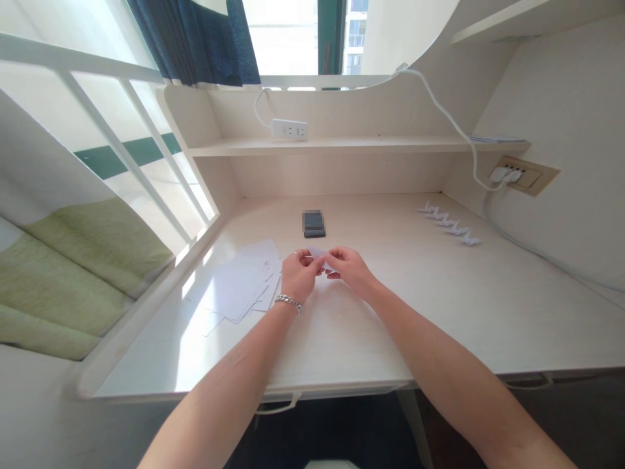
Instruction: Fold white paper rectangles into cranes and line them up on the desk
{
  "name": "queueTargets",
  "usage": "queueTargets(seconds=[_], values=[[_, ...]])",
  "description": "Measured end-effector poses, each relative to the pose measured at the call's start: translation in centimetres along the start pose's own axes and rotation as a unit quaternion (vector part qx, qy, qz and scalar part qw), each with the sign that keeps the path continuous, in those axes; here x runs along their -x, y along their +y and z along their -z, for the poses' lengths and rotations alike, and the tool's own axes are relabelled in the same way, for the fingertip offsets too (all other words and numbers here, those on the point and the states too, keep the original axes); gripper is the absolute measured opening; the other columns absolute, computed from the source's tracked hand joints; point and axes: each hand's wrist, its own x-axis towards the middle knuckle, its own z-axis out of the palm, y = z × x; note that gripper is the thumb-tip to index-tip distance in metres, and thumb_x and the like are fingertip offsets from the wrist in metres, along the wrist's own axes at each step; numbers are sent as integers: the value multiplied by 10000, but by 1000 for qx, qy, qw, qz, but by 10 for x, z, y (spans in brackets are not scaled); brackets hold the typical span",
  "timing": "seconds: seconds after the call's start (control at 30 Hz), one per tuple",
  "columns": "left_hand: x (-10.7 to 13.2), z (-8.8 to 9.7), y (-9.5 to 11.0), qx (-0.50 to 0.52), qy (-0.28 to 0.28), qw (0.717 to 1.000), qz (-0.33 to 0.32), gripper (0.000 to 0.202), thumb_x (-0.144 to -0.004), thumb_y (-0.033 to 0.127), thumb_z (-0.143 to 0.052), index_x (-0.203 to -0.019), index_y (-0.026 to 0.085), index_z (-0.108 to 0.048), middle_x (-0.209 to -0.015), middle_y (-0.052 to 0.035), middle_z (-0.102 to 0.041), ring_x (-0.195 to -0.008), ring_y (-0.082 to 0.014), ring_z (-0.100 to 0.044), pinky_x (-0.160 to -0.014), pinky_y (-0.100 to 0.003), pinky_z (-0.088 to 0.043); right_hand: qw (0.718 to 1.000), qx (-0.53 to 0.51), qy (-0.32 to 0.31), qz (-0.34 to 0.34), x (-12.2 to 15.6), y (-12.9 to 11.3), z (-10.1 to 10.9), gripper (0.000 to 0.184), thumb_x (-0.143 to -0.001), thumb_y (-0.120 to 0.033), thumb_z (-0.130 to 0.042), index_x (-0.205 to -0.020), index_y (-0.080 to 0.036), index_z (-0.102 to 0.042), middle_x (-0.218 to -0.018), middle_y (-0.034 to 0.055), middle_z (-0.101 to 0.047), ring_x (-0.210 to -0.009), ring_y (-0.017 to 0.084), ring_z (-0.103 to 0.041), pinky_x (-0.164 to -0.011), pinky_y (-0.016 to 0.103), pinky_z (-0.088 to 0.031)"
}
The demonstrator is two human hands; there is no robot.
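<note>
One small white paper piece [317, 251], held just above the worktop [351, 352], between left hand [299, 275] and right hand [352, 268], fingers of each pinched closed on it. Loose sheets [239, 283] lie left; folded paper figures [452, 225] stand in a row at far right. Step in hand, by appearance: folding; next move calls for aligned edges and a firmly pressed crease.
</note>
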Motion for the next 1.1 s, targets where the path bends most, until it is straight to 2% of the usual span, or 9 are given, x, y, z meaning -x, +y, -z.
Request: queueTargets(seconds=[0.13,0.27,0.37,0.57,0.73,0.93,1.1], values=[[-1,5,0,22,-15,999,28,364,-606,315,-817,-867,113,-665,-712,-64,-701,-619,-137,-640,-616,-265,-512,1000,16,-20,14,-2,2,3,178,-699,-282,-719,-748,-161,-599,-678,3,-628,-594,114,-587,-597,276,-512],[-3,8,2,55,-27,997,43,336,-599,386,-818,-713,115,-656,-658,-39,-652,-590,-105,-588,-581,-233,-471,999,37,-12,18,-2,0,6,105,-712,-206,-679,-766,-156,-604,-666,0,-622,-549,105,-564,-560,272,-495],[-4,9,4,85,-20,995,54,337,-568,375,-832,-636,126,-615,-614,-20,-620,-569,-98,-564,-556,-224,-447,1000,21,-18,12,0,-2,6,137,-704,-195,-681,-816,-157,-611,-651,-2,-627,-550,109,-567,-574,280,-497],[-3,8,10,133,10,988,80,328,-616,420,-783,-677,154,-601,-634,-34,-660,-590,-133,-612,-537,-227,-433,999,-12,-33,6,0,-4,8,216,-659,-246,-728,-825,-164,-618,-620,-14,-611,-545,109,-550,-586,290,-479],[-3,11,13,166,-35,983,65,388,-718,513,-701,-814,137,-682,-734,-69,-697,-604,-132,-633,-555,-233,-459,997,-68,-44,-13,0,-5,13,224,-659,-298,-748,-806,-172,-636,-721,-4,-601,-599,100,-538,-613,284,-461],[0,11,12,209,-90,974,7,341,-662,375,-812,-903,158,-706,-755,-32,-701,-643,-94,-634,-643,-220,-495,985,-153,-72,-45,-1,-6,19,251,-630,-302,-789,-800,-161,-671,-747,9,-582,-635,97,-513,-609,259,-431],[2,9,11,236,-100,967,-1,328,-613,319,-849,-866,171,-703,-743,-12,-702,-646,-94,-640,-676,-238,-521,975,-189,-98,-63,1,-10,19,240,-637,-269,-786,-817,-148,-683,-727,15,-589,-628,94,-496,-606,250,-420]])
